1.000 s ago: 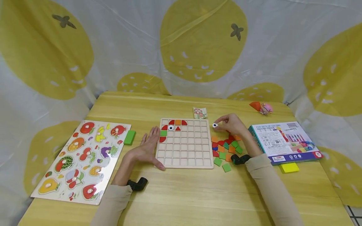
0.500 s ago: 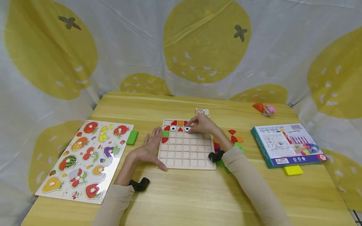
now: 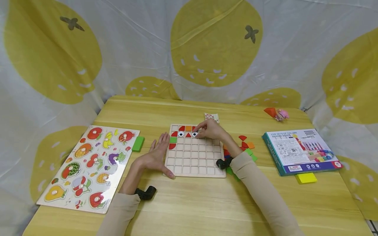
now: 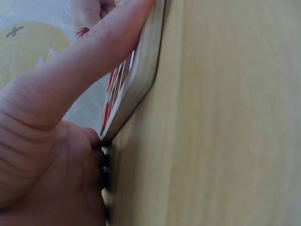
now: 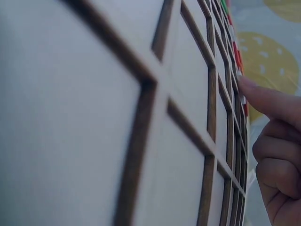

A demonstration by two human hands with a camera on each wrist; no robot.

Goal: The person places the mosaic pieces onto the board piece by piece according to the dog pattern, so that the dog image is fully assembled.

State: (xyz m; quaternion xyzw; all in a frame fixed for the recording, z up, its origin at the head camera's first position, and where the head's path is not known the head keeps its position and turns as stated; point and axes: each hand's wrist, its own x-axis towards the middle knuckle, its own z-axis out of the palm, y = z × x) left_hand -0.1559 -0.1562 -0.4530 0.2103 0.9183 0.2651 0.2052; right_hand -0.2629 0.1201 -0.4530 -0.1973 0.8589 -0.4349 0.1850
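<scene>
A wooden grid board [image 3: 193, 162] lies flat on the table, with red, orange and green tiles and an eye tile [image 3: 180, 134] set in its upper left cells. My right hand [image 3: 212, 129] pinches a second eye tile [image 3: 194, 134] between thumb and index finger, at a cell to the right of the small red triangle [image 3: 188, 134]. Along the board's left side rests my left hand [image 3: 153, 158], fingers extended, thumb at the lower left corner. The left wrist view shows that thumb [image 4: 108, 42] against the board's edge [image 4: 146, 75]. My right forearm partly hides the loose tiles.
Loose colored tiles [image 3: 250, 152] lie right of the board, and a small pattern card [image 3: 213, 116] sits behind it. A fruit puzzle [image 3: 88, 167] and green block [image 3: 138, 144] are at left. A boxed toy [image 3: 301, 150], yellow block [image 3: 306, 178] and pink figurine [image 3: 282, 114] stand at right.
My right hand has carried the eye tile left from beside the board to a cell in its second row. Over the last half second it barely moves. The left hand stays in place.
</scene>
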